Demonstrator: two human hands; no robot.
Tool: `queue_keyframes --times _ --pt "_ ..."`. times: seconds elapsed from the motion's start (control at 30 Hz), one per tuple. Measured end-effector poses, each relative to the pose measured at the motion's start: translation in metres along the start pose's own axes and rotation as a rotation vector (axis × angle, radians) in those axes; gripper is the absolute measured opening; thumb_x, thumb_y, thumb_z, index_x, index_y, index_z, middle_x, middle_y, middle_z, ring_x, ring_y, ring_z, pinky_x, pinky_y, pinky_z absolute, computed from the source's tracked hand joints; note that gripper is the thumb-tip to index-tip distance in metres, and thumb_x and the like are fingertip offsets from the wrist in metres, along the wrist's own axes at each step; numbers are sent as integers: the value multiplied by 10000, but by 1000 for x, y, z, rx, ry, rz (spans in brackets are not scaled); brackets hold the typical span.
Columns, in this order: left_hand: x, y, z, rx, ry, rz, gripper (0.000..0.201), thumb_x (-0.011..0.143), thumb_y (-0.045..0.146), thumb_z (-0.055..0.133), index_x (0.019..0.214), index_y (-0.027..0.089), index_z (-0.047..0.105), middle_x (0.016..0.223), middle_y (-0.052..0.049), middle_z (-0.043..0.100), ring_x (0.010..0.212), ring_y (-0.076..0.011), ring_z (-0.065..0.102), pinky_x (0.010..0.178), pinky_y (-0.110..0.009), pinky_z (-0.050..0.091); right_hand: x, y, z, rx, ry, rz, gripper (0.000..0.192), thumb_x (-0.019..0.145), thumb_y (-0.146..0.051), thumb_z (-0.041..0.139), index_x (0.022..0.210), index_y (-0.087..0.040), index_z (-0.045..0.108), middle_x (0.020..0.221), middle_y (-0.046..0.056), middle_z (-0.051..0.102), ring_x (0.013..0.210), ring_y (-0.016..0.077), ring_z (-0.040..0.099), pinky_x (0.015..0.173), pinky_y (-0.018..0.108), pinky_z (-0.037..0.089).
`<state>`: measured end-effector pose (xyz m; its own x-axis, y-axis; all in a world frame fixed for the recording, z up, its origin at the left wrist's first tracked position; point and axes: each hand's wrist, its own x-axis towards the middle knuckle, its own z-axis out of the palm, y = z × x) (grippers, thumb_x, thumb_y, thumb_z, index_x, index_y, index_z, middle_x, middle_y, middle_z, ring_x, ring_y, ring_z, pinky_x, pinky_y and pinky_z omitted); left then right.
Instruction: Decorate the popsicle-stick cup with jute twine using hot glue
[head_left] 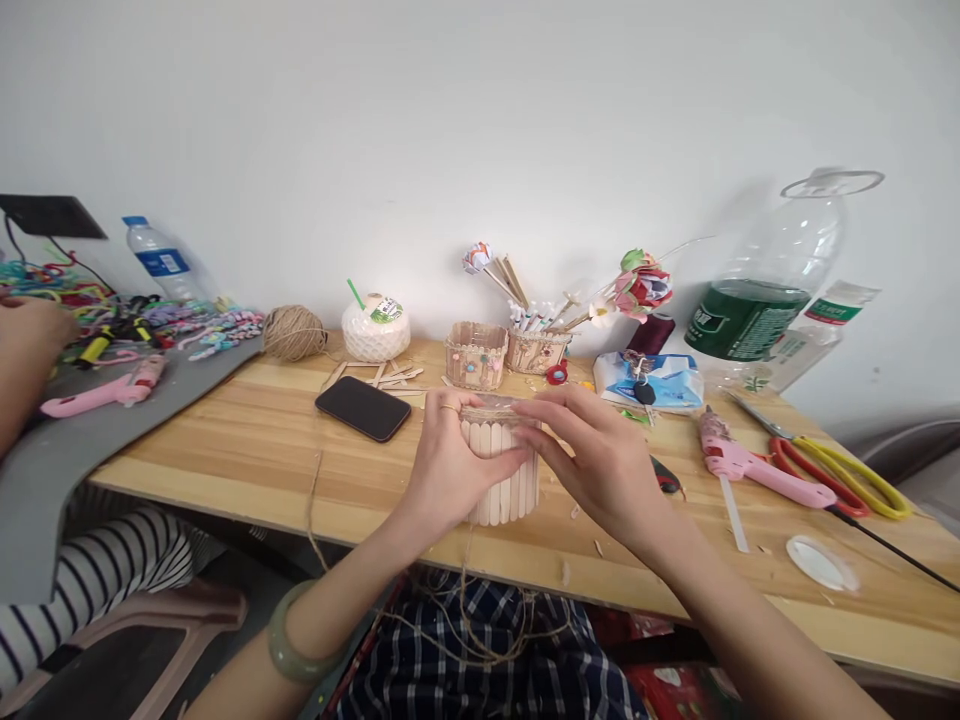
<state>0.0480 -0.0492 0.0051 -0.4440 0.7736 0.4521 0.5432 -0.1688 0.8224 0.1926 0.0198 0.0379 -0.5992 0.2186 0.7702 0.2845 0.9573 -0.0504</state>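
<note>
Nearest the camera, loose jute twine trails over a checked lap. Just above it, at the table edge, the left hand and right hand both grasp a popsicle-stick cup, fingers pinching twine around its rim (the cup stands upright). Farther back lie a black phone, a pink glue gun, and a twine ball.

The stick cup is half covered by the left hand and right hand, so its sides can't really be seen. A co-worker's hand gets cut off at the left edge. The green bottle label is way too small to be read.
</note>
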Motion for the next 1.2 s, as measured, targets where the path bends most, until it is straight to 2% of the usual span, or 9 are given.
queue_keyframes --times 0.13,0.27,0.33,0.47,0.6,0.73,1.0,1.2 --pt "-1 2 3 22 -3 9 486 621 253 793 948 221 435 1026 -20 427 1008 -205 494 934 -407 404 5 1 -8 -54 -131 -72 172 923 -153 483 944 -151 654 894 82 665 807 181 609 658 278 502" --pt "-1 5 4 31 -3 -6 487 619 260 788 954 217 437 1028 -23 423 1012 -212 502 931 -411 407 10 -4 -18 -295 -270 -237 233 902 -55 411 920 -102 639 850 107 656 758 204 587 610 294 486" --pt "0 7 4 32 2 -20 480 612 250 786 940 212 438 1014 -21 420 1004 -216 506 919 -409 414 11 -7 -20 -414 -300 -299 248 891 -40 391 863 -100 630 774 102 636 683 202 562 551 296 465" --pt "1 7 5 16 19 -47 488 575 200 787 915 214 437 989 -12 415 980 -215 513 896 -404 424 6 -7 -9 -462 -163 -321 252 889 -45 402 760 -120 604 706 90 624 633 194 564 515 298 461" --pt "2 4 4 -13 26 -37 498 569 206 786 927 211 440 990 -18 427 975 -213 509 908 -408 413 -1 -2 7 -363 23 -256 197 899 -67 431 825 -115 607 763 94 670 713 184 623 612 290 517" --pt "3 2 3 -27 43 -15 464 581 201 771 911 204 446 984 -23 439 966 -209 509 902 -392 410 -6 1 18 -286 160 -207 109 882 -83 492 887 -111 598 794 102 688 737 192 650 646 299 540" --pt "2 -1 0 -86 38 -34 461 570 160 762 917 212 463 999 -11 435 977 -198 508 900 -366 397 -7 4 32 -146 297 -92 158 836 -73 530 902 -206 583 818 53 705 790 173 681 732 287 561" --pt "2 -12 -5 -220 9 -26 474 571 219 779 932 216 471 1024 -24 445 1018 -221 473 944 -404 361 -2 0 27 107 340 148 148 870 -102 454 866 -229 530 729 3 679 626 132 685 569 241 574"
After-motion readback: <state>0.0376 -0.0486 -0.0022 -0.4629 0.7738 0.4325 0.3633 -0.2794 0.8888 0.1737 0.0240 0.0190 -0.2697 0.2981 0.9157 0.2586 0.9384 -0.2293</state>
